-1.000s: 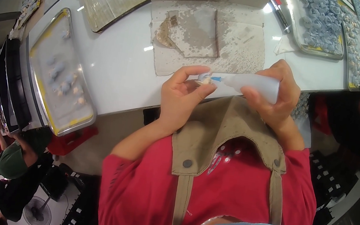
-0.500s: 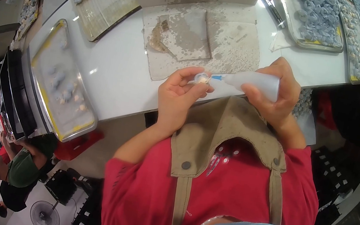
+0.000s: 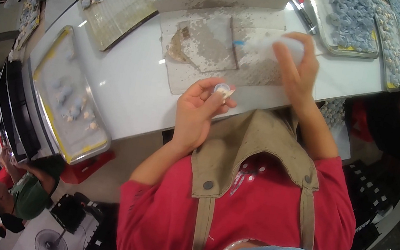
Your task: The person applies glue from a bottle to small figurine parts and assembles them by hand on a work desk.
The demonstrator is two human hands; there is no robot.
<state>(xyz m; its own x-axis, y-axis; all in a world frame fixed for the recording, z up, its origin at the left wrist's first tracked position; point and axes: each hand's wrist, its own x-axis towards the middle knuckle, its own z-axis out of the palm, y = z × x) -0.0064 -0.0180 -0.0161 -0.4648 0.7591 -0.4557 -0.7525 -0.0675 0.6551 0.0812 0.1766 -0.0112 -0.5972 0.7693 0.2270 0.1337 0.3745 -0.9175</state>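
Where the left hand [image 3: 197, 110] pinches: a small cup-shaped piece [image 3: 222, 90], with a round pale blue-grey rim and cream parts below, clasped between thumb and fingers near the desk's [image 3: 134, 96] front edge.
Right hand's grip: the right hand [image 3: 296, 69] is wrapped around a smooth whitish bottle [image 3: 291, 46], held above the cardboard and well apart from the piece.
Bottle tip: a slim blue nozzle [image 3: 238, 42], pointing left.
Cardboard: a greyish-beige sheet [image 3: 270, 26], matt and speckled with dark stains, its far flap turned up; on it lies a squarish flat pad [image 3: 209, 35] with a ragged brownish patch.
Desk: white and glossy, throwing back spots of light.
Left tray: a shallow metal tray [image 3: 92, 149] with rounded corners and yellow along its edges, a few blue-grey and cream pieces scattered inside.
Board: a dull, streaked panel [image 3: 114, 25] with many similar pieces crowded at its far end.
Right tray: a metal tray [image 3: 360, 54] heaped with blue-grey cup shapes.
Hard to make out: motion blurs the bottle and the right fingers; the left fingers cover part of the piece; the board runs past the upper edge.
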